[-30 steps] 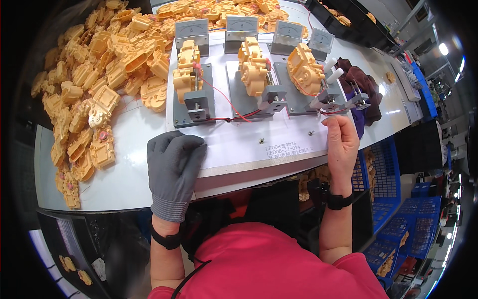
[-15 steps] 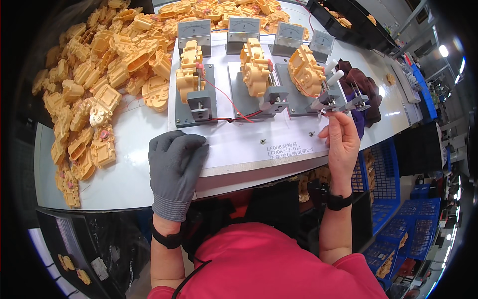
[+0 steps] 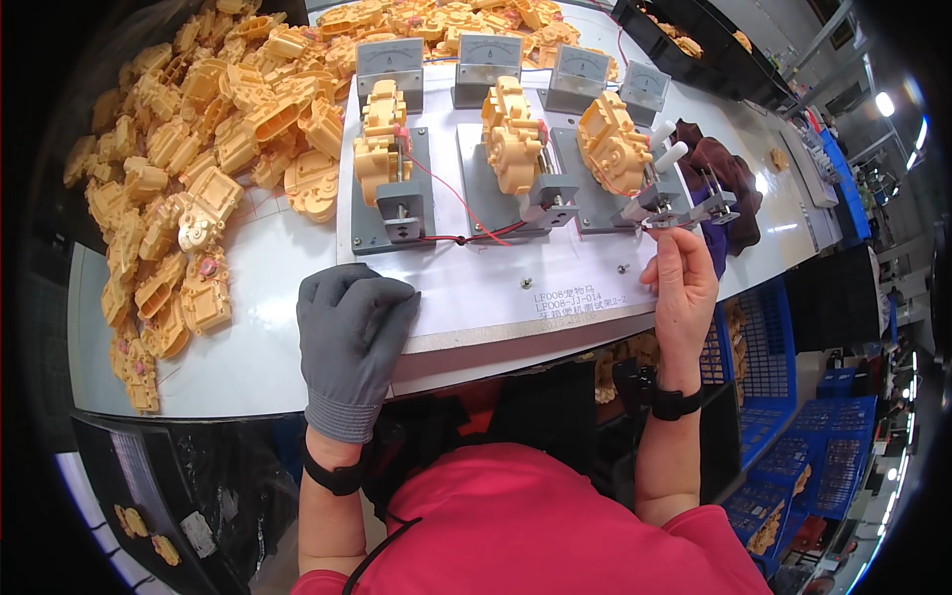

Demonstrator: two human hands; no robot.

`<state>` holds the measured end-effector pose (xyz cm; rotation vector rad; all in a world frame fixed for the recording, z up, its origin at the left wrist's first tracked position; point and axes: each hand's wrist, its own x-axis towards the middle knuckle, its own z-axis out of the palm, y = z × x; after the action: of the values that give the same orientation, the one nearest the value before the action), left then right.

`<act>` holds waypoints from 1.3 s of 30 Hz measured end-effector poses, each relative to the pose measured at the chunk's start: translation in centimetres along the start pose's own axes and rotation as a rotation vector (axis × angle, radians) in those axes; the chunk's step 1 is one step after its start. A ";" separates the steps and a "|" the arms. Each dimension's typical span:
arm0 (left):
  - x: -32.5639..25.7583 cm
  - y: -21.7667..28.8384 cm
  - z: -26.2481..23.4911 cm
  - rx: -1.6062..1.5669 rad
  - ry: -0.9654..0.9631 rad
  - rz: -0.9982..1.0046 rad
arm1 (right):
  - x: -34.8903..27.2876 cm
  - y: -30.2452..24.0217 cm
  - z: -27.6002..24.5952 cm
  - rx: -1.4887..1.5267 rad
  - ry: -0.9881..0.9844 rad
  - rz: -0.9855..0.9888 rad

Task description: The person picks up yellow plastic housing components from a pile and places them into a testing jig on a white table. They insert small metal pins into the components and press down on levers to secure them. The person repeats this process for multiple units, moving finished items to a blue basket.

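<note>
My left hand (image 3: 351, 337), in a grey glove, rests with curled fingers at the front left edge of a white test board (image 3: 446, 309); nothing shows in it. My bare right hand (image 3: 684, 288) has thumb and forefinger pinched at the front of the rightmost grey clamp fixture (image 3: 666, 210). What lies between those fingertips is too small to make out. Three grey fixtures hold yellow plastic gearbox housings: a left one (image 3: 381, 149), a middle one (image 3: 510, 149) and a right one (image 3: 613, 149). Behind them stand several analog meters (image 3: 489, 59).
A big heap of yellow housings (image 3: 228, 109) covers the table's left and back. Dark cloth (image 3: 722, 169) lies right of the fixtures. Red and black wires (image 3: 461, 239) cross the board. Blue crates (image 3: 764, 347) stand below at right, a black bin (image 3: 699, 45) at back right.
Almost nothing has moved. The view has shifted very slightly, and my left fingers look a little more curled. My right hand stays at the same fixture.
</note>
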<state>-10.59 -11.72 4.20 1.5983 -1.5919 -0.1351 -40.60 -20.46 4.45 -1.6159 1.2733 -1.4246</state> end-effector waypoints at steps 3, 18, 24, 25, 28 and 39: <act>0.2 0.1 0.0 -0.010 0.007 0.007 | 0.1 -0.1 0.2 0.040 0.013 -0.008; -0.1 -0.2 -0.2 -0.020 -0.003 -0.017 | -0.4 0.1 -0.3 0.044 -0.048 0.011; -0.3 -0.2 0.6 -0.126 -0.036 -0.108 | -0.2 0.2 -0.8 -0.142 0.006 0.010; -0.6 -0.2 0.4 -0.167 -0.036 -0.151 | 0.1 -0.2 -0.3 -0.121 -0.007 -0.014; -0.8 -1.1 0.1 -0.185 -0.081 -0.191 | 0.3 -0.5 0.0 -0.151 -0.022 -0.079; -0.4 -1.7 -0.3 -0.061 -0.190 -0.067 | 0.1 -0.6 -0.2 -0.158 0.007 -0.111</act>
<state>-9.17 -11.57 3.19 1.6315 -1.6609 -0.3776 -40.66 -20.37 5.07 -1.8126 1.3474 -1.4277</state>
